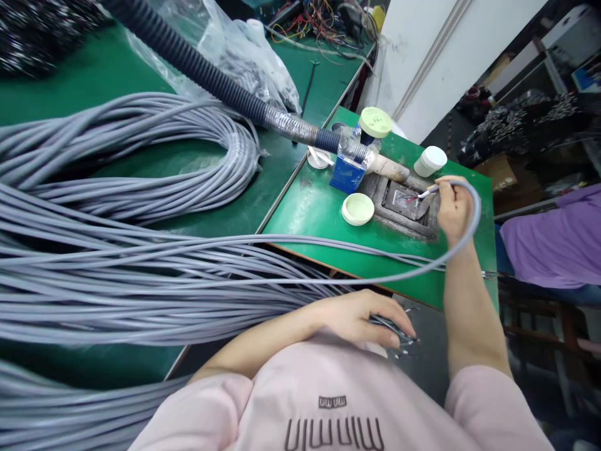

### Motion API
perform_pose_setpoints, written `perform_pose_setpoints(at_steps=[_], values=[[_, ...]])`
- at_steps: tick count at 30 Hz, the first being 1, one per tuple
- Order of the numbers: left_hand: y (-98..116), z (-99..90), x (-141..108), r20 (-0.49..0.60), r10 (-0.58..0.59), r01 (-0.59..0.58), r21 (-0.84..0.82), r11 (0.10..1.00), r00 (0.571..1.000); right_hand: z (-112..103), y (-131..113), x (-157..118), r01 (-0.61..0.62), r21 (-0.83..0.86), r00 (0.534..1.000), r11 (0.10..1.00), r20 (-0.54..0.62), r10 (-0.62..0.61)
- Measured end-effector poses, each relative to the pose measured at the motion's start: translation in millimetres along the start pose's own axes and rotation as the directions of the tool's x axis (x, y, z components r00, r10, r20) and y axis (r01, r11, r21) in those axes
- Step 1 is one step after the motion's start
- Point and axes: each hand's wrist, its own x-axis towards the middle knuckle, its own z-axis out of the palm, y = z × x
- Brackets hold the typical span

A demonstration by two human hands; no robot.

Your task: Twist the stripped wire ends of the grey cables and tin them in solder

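Observation:
My right hand (455, 210) pinches a grey cable (475, 216) close to its end, and the cable loops back to the left below the hand. Its thin wires, one of them red, reach the shiny surface of a square solder pot (404, 202) set in the green bench; whether they touch it I cannot tell. A flat scraper-like piece (425, 205) lies at the pot's right side. In front of my chest, my left hand (361, 318) is closed around a bundle of cable ends (392, 327), mostly hidden by the fingers.
Coiled grey cables (188, 131) cover the left table. A black corrugated hose (188, 59) runs to a nozzle above the pot, beside a blue box (347, 173). Round tubs stand around: an open one (357, 209) and a white one (430, 161). A person in purple (554, 238) is at right.

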Motion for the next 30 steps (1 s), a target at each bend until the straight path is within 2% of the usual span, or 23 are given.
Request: perform_pose_setpoints(at_steps=[1,2,3,4,5,6,8,10,13,16,19,22,24,26,28,30], values=[[11,-2.0,-2,0.085,0.013,-0.001,-0.141,0.990,0.996,-12,-16,-12,0.030,0.032,1.000,0.999,-0.009,-0.029],[18,-3.2,-4,0.106,0.013,0.015,-0.258,0.966,0.994,-22,-33,-26,0.073,0.067,0.997,0.995,-0.005,-0.073],[20,-3.7,-4,0.067,-0.005,0.028,-0.351,0.936,0.998,-30,-48,-40,0.113,0.109,0.994,0.988,-0.018,-0.112],[18,-3.3,-4,-0.030,-0.044,0.028,-0.419,0.908,0.999,-36,-63,-56,0.159,0.143,0.987,0.977,-0.044,-0.154],[12,-2.2,-2,-0.164,-0.098,0.009,-0.470,0.883,0.982,-40,-75,-72,0.214,0.172,0.976,0.961,-0.079,-0.203],[3,-0.7,0,-0.303,-0.153,-0.022,-0.505,0.863,0.941,-41,-84,-88,0.273,0.195,0.960,0.942,-0.112,-0.255],[-16,3.2,6,-0.496,-0.225,-0.095,-0.540,0.836,0.839,-39,-97,-118,0.359,0.220,0.932,0.907,-0.131,-0.337],[-32,7.1,11,-0.587,-0.255,-0.142,-0.545,0.826,0.768,-33,-102,-146,0.378,0.236,0.926,0.895,-0.116,-0.361],[-37,11.4,13,-0.663,-0.242,-0.162,-0.487,0.858,0.708,-23,-101,-178,0.335,0.268,0.942,0.903,-0.106,-0.318],[-29,13.8,13,-0.693,-0.220,-0.137,-0.420,0.897,0.686,-17,-96,-200,0.295,0.348,0.955,0.890,-0.102,-0.277],[-21,15.8,15,-0.706,-0.207,-0.110,-0.375,0.921,0.677,-14,-91,-212,0.162,0.390,0.984,0.906,0.000,-0.176],[-21,18.0,17,-0.722,-0.176,-0.093,-0.317,0.944,0.669,-15,-86,-213,-0.065,0.378,0.993,0.924,0.119,0.021],[-24,19.5,17,-0.722,-0.159,-0.086,-0.290,0.953,0.673,-19,-83,-210,-0.237,0.400,0.965,0.885,0.204,0.167],[-26,21.0,18,-0.720,-0.160,-0.071,-0.280,0.958,0.675,-25,-81,-205,-0.393,0.437,0.911,0.809,0.307,0.276],[-28,22.3,18,-0.723,-0.184,-0.055,-0.294,0.954,0.666,-30,-80,-201,-0.478,0.476,0.865,0.738,0.399,0.303],[-29,23.3,18,-0.727,-0.216,-0.046,-0.323,0.945,0.652,-34,-81,-199,-0.497,0.513,0.847,0.700,0.460,0.264]])
